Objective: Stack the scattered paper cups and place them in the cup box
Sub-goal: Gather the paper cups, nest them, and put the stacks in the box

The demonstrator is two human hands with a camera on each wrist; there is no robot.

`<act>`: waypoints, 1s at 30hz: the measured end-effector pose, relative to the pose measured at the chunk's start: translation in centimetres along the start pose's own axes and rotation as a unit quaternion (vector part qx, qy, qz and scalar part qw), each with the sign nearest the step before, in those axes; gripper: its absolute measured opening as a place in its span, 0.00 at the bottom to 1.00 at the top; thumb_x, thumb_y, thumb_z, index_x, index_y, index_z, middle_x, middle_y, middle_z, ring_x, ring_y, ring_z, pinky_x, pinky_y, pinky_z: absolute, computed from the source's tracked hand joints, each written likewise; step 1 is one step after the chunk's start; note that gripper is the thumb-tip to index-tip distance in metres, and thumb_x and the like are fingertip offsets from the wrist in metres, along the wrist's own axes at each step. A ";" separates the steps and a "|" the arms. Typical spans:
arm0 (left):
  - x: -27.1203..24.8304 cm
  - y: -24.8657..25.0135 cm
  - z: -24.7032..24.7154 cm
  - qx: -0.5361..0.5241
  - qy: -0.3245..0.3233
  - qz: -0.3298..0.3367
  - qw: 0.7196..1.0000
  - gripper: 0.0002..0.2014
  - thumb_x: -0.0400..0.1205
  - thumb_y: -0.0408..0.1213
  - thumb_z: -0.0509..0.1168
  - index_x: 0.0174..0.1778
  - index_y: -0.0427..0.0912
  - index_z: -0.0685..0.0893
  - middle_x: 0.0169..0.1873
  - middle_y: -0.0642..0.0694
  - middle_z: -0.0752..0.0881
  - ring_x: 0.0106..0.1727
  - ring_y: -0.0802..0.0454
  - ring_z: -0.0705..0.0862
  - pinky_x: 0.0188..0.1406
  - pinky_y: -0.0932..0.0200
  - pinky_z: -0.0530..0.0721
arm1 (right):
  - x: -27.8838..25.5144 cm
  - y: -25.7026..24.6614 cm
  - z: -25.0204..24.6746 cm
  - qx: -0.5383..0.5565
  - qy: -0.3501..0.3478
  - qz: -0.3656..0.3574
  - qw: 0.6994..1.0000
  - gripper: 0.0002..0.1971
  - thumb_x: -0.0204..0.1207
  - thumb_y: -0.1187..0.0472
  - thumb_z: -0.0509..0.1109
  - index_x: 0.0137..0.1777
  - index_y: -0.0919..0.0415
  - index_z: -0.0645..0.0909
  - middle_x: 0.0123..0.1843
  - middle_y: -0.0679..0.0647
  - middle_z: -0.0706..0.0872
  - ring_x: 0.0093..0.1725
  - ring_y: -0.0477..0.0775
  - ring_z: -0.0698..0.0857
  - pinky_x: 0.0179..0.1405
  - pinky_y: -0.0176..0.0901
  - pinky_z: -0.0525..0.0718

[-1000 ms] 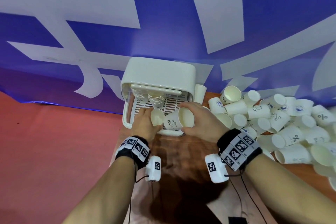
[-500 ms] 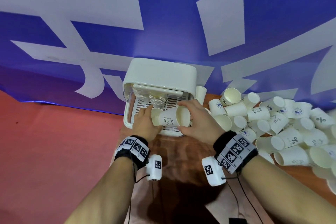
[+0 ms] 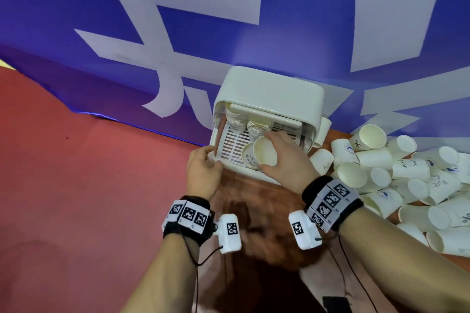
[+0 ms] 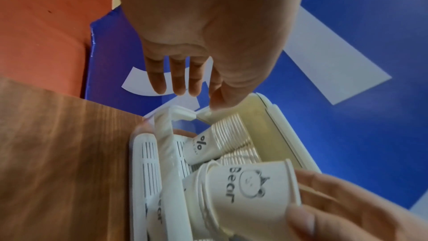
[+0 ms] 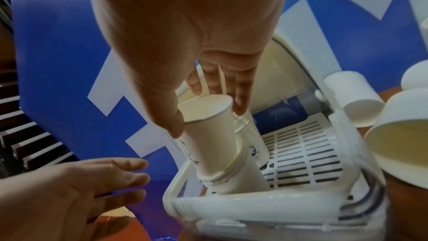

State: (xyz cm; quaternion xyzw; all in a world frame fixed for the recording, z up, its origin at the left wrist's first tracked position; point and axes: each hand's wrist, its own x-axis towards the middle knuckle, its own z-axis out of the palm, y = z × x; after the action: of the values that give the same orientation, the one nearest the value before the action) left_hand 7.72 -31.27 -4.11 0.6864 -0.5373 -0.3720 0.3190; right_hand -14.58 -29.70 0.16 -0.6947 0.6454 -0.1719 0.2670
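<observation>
Cups in the loose pile [image 3: 396, 173] on the right run off frame, too many to count. Wooden table [image 3: 254, 223], blue banner [image 3: 76, 33] behind. Two stacks sit deep in the cup box [image 3: 269, 94]. Right hand [image 3: 287, 160] grips a third, short stack [image 3: 256, 157] over its slatted tray; left hand [image 3: 201, 170], fingers relaxed, holds nothing at the box's left edge.

"Bear" with bear face on held cup [image 4: 245, 188]; "%" on stacked cup [image 4: 201, 146] in box.

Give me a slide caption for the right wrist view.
Right hand lowers nested cups onto the cup box tray; left hand open alongside.
</observation>
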 end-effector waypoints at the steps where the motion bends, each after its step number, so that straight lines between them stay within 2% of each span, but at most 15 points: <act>1: 0.1 -0.3 -0.4 -0.008 0.011 -0.005 1.000 0.16 0.77 0.34 0.71 0.61 0.45 0.83 0.59 0.48 0.80 0.59 0.51 0.80 0.66 0.47 0.80 | 0.3 -0.1 0.4 -0.005 -0.006 -0.001 1.000 0.40 0.71 0.52 0.78 0.81 0.57 0.67 0.77 0.54 0.71 0.75 0.55 0.72 0.73 0.44 0.70; 3: 0.1 -0.6 -0.9 -0.031 0.024 -0.017 0.999 0.15 0.78 0.34 0.71 0.60 0.46 0.83 0.59 0.47 0.80 0.58 0.52 0.80 0.61 0.55 0.80 | 0.8 -0.2 1.1 -0.015 -0.011 -0.003 1.000 0.40 0.72 0.53 0.78 0.82 0.57 0.66 0.78 0.54 0.71 0.76 0.56 0.71 0.75 0.45 0.68; 6: 0.0 -0.8 -1.5 -0.059 0.031 -0.032 0.997 0.14 0.77 0.33 0.72 0.56 0.50 0.82 0.60 0.47 0.81 0.57 0.53 0.81 0.50 0.70 0.76 | 1.5 -0.3 2.0 -0.029 -0.017 -0.002 0.999 0.39 0.72 0.53 0.78 0.82 0.56 0.67 0.79 0.54 0.71 0.77 0.57 0.70 0.76 0.45 0.66; 7: 0.1 -0.9 -1.7 -0.066 0.033 -0.035 0.997 0.14 0.77 0.33 0.72 0.55 0.51 0.81 0.60 0.46 0.81 0.56 0.52 0.81 0.49 0.69 0.76 | 1.7 -0.3 2.3 -0.033 -0.020 0.001 0.999 0.38 0.72 0.53 0.78 0.82 0.56 0.67 0.79 0.53 0.71 0.77 0.57 0.70 0.76 0.45 0.66; 11: 0.1 -1.7 -2.1 -0.083 0.041 -0.061 0.994 0.16 0.76 0.32 0.71 0.59 0.47 0.82 0.60 0.45 0.82 0.56 0.51 0.82 0.59 0.55 0.81 | 2.2 -0.1 3.2 -0.058 -0.024 0.014 0.998 0.38 0.73 0.51 0.77 0.81 0.54 0.67 0.78 0.52 0.71 0.75 0.58 0.70 0.74 0.48 0.67; 21: 0.2 -1.9 -2.6 -0.095 0.053 -0.066 0.992 0.16 0.77 0.29 0.68 0.60 0.45 0.83 0.60 0.43 0.83 0.56 0.51 0.82 0.61 0.53 0.81 | 2.4 0.3 4.3 -0.066 -0.034 0.044 0.996 0.40 0.74 0.50 0.76 0.83 0.54 0.64 0.80 0.52 0.71 0.77 0.59 0.68 0.76 0.49 0.67; 30: -1.0 -1.3 -2.7 -0.088 0.050 -0.070 0.992 0.16 0.77 0.30 0.68 0.61 0.43 0.83 0.60 0.45 0.83 0.56 0.52 0.82 0.60 0.55 0.82 | 2.3 0.6 4.4 -0.054 -0.036 0.047 0.997 0.41 0.75 0.49 0.76 0.85 0.53 0.61 0.83 0.52 0.69 0.79 0.59 0.69 0.76 0.50 0.67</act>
State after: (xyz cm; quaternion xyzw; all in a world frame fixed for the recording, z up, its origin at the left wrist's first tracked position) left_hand 10.55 -29.93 -3.59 0.7090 -0.4366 -0.4046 0.3781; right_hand -12.29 -31.31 -3.95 -0.6828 0.6755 -0.0992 0.2602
